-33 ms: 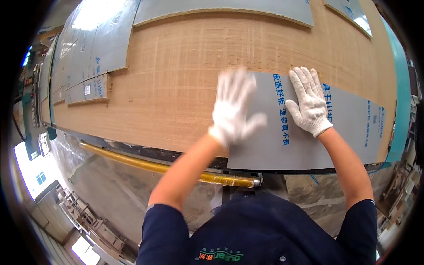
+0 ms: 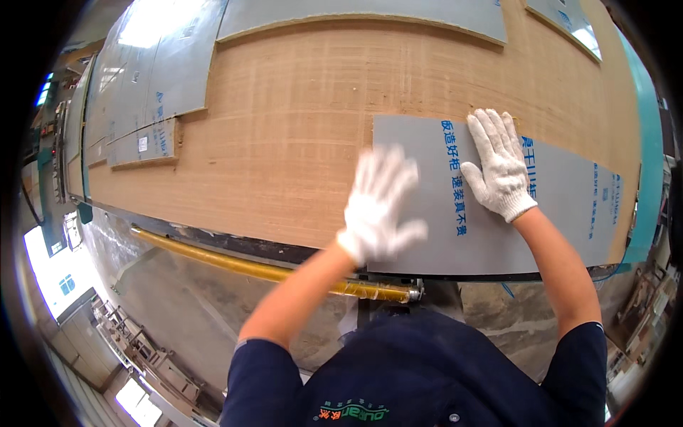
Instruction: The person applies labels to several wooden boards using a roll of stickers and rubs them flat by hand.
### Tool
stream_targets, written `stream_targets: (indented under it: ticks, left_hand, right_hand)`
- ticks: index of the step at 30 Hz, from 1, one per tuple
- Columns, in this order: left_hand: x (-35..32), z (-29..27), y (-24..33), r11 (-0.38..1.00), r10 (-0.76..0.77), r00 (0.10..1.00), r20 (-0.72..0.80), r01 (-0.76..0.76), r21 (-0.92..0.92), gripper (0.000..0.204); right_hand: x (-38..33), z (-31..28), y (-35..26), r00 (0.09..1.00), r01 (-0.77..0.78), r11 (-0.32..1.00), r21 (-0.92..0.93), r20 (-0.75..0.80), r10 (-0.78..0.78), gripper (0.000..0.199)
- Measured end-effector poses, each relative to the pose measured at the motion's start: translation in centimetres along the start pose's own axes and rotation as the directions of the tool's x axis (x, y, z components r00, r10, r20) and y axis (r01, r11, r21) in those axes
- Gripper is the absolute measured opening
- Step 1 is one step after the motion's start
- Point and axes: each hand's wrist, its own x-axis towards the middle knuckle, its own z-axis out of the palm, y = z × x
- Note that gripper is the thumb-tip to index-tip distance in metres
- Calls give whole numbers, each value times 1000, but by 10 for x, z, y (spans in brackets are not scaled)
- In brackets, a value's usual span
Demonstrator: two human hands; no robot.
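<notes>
A grey board [image 2: 420, 192] with blue printing lies on the wood-coloured table top [image 2: 277, 135], along its near edge at the right. My right hand [image 2: 498, 167], in a white knit glove, rests flat on this board with its fingers stretched toward the far side. My left hand [image 2: 382, 206], gloved the same way and smeared by motion, is over the board's left edge with fingers and thumb spread. Whether the left palm touches the board I cannot tell. Neither hand grips anything.
More grey boards lie at the far left [image 2: 160, 71], along the far side [image 2: 370, 18] and at the far right [image 2: 569, 25]. A small grey piece [image 2: 146, 144] lies at the left. A yellow roller bar [image 2: 235, 262] runs below the near edge. A teal strip [image 2: 644, 142] borders the right end.
My left hand has slid nearer to me along the board's left edge, uncovering its far left corner. My right hand has stayed in place.
</notes>
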Motion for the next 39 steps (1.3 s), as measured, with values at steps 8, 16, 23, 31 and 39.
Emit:
stream_targets:
  ticks: [8, 16, 23, 31, 39]
  left_hand:
    - [175, -23, -95, 950, 44, 976, -214, 25, 311, 96]
    - [158, -9, -88, 992, -95, 964, -249, 70, -107, 98]
    - [4, -6, 1, 996, 55, 994, -95, -48, 75, 103]
    - [-113, 28, 147, 988, 48, 998, -39, -53, -147, 74]
    - [-38, 96, 118, 974, 61, 964, -257, 0, 229, 80]
  right_hand:
    - [5, 1, -11, 999, -15, 1000, 5, -29, 15, 77]
    - [-1, 4, 0, 998, 3, 1000, 11, -68, -2, 71]
    - [-4, 14, 1, 990, 56, 997, -60, -124, -63, 68]
    - [-7, 26, 5, 975, -12, 997, -82, -224, -6, 64]
    - [-122, 15, 14, 920, -167, 979, 113, -340, 196, 52]
